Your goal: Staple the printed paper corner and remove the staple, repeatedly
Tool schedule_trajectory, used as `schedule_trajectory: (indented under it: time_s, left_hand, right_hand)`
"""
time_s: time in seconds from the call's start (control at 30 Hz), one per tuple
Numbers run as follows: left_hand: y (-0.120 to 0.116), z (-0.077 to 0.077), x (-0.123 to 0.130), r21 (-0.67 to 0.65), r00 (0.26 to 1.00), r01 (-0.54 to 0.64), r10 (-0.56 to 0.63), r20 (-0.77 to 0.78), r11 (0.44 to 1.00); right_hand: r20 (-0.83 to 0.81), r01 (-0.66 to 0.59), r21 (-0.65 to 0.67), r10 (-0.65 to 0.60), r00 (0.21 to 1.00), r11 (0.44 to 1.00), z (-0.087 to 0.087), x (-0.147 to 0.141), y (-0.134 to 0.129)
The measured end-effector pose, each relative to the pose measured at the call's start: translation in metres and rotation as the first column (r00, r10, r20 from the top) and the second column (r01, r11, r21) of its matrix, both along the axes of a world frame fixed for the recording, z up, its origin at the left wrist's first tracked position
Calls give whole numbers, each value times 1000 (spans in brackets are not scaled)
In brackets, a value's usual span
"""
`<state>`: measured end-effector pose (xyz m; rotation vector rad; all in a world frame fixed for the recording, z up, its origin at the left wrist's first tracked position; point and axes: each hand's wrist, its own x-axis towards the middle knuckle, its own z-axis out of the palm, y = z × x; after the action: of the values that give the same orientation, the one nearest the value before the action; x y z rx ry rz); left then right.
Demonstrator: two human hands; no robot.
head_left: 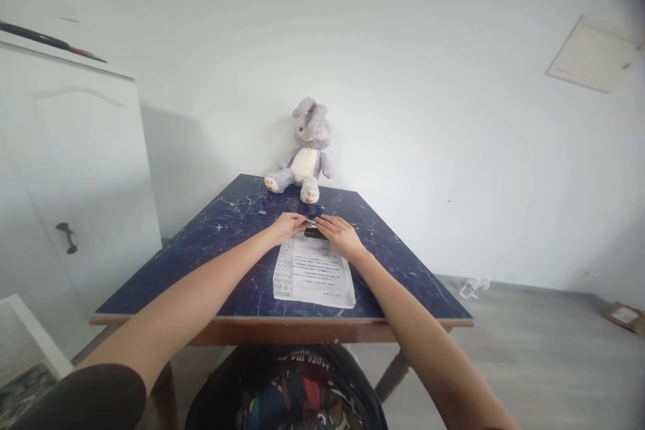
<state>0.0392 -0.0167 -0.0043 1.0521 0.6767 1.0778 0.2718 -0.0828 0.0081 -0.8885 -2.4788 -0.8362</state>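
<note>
A printed sheet of paper (pixel 315 272) lies on the dark blue marbled table (pixel 232 262). At its far edge sits a small black object with a silvery top part (pixel 314 233), partly covered by my fingers, so its kind is unclear. My left hand (pixel 289 227) reaches in from the left, its fingers closed on the silvery part. From the other side my right hand (pixel 341 236) bends over the black object, fingertips touching its top near my left fingers.
A grey plush rabbit (pixel 305 162) sits at the table's far end against the white wall. A small pale piece (pixel 262 213) lies left of my hands. A white cabinet (pixel 91 168) stands at left. On the floor at right are a clear plastic item (pixel 474 287) and a brown box (pixel 625 317).
</note>
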Motion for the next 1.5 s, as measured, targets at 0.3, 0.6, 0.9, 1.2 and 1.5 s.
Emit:
schedule_trajectory:
  time_s: [0.3,0.6,0.9,1.2,1.5]
  left_hand:
    - [9,0,-5,56,963,-253,257,-76,966]
    - [-1,18,-9,753,868,-263,489,-89,603]
    - [-25,18,12,678,958,160,51,-281,718]
    - [-36,23,15,607,952,267,-105,-289,748]
    - [8,19,-45,805,351,-193,806,-477,560]
  right_hand:
    - [-396,71,-259,-173,902,963,1,-5,1]
    - [-523,-177,-670,-289,802,721,-8,-12,6]
    - [-658,-182,-29,119,744,983,9,-9,-7]
    - [-438,-229,-12,201,876,973,8,-12,-7]
    - [-678,365,-341,-495,543,867,10,50,9]
